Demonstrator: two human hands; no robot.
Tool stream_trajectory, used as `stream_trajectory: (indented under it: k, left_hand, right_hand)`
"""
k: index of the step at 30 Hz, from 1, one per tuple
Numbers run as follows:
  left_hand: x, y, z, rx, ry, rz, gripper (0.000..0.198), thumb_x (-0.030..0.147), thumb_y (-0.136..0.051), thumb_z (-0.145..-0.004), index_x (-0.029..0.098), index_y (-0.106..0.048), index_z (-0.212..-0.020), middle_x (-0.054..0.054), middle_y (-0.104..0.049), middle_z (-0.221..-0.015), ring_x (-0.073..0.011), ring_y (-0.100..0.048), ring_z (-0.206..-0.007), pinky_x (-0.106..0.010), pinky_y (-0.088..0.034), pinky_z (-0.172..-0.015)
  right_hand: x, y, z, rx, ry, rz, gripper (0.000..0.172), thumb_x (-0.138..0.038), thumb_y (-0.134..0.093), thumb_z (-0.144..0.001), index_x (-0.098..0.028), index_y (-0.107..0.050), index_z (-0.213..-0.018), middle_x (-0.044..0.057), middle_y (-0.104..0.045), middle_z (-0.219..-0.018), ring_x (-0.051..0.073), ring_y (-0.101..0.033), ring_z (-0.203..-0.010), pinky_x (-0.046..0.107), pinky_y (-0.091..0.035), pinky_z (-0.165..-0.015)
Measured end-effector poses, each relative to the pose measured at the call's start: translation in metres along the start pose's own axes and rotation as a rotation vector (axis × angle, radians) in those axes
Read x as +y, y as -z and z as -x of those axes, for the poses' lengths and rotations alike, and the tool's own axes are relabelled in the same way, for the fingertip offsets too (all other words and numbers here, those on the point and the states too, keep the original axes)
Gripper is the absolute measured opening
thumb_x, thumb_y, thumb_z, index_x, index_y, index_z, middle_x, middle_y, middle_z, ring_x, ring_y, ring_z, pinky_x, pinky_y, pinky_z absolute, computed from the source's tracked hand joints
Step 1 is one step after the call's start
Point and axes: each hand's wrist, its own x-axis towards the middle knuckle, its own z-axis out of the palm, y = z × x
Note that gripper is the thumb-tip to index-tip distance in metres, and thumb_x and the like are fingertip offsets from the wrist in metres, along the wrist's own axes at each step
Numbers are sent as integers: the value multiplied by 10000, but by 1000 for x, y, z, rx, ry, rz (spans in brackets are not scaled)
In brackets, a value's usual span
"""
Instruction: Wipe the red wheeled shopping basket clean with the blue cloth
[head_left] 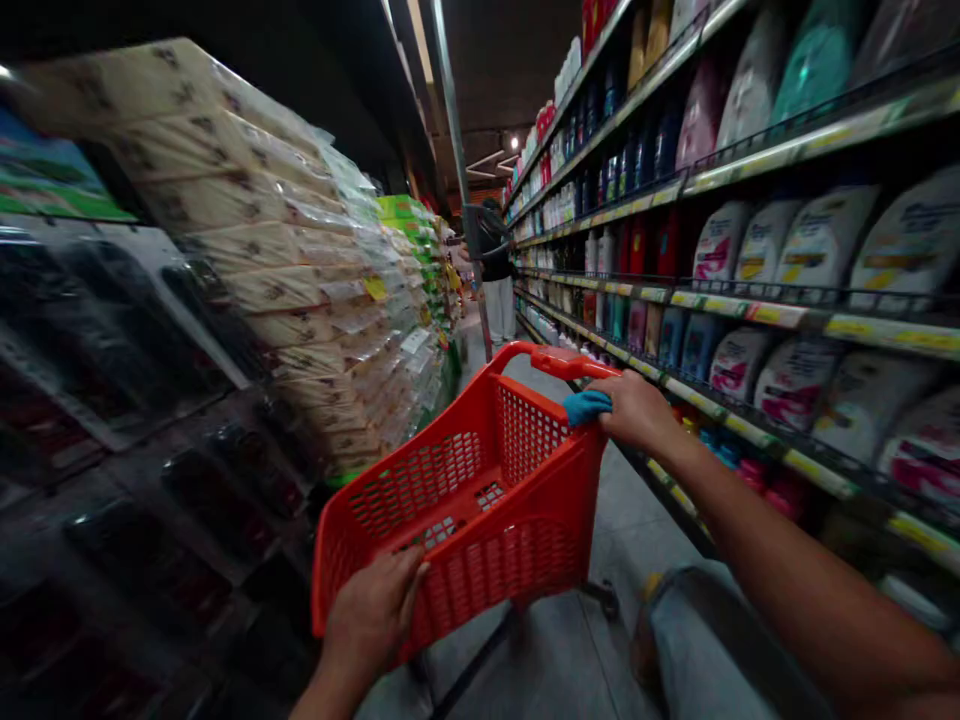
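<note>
Head view: red cart (487,532) stands beside the bottle shelves (780,315); right hand (636,408) grasps blue cloth (587,407) at the rim's handle-end corner, left fingers (401,565) grip the near rim. Cloth work seems underway; done and remaining parts can't be told.

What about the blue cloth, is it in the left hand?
No, the blue cloth is in the right hand, while the left hand grips the rim of the red cart.
</note>
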Motion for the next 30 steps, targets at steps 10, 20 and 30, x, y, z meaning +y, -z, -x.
stream_trajectory:
  k: [10, 20, 30]
  left_hand:
    - [-31, 11, 42, 83, 349, -99, 361, 420, -425, -987, 241, -715, -1106, -83, -759, -1105, -271, -685, -1097, -579, -402, -1135]
    - [74, 26, 24, 282, 257, 166, 519, 334, -399, -1009, 310, -404, -1528, -76, -550, -1512, -212, -509, -1414, -456, -418, -1190]
    - [142, 71, -13, 388, -150, 118, 499, 483, -425, -1009, 284, -496, -1461, -69, -715, -1179, -202, -685, -1115, -375, -518, -1065]
  right_hand:
    - [-46, 42, 67, -14, 148, -8, 302, -142, -592, -719, -248, -739, -959, 60, -743, -973, 274, -609, -1009, 331, -426, -751]
    - [-37, 51, 108, 79, 347, -631, 451, -99, -491, -612, -220, -719, -982, 40, -751, -1022, 232, -671, -981, 370, -502, -914]
    - [-72, 59, 146, 71, 550, -794, 509, -66, -508, -650, -237, -684, -1096, 22, -745, -1034, 195, -673, -950, 333, -521, -893]
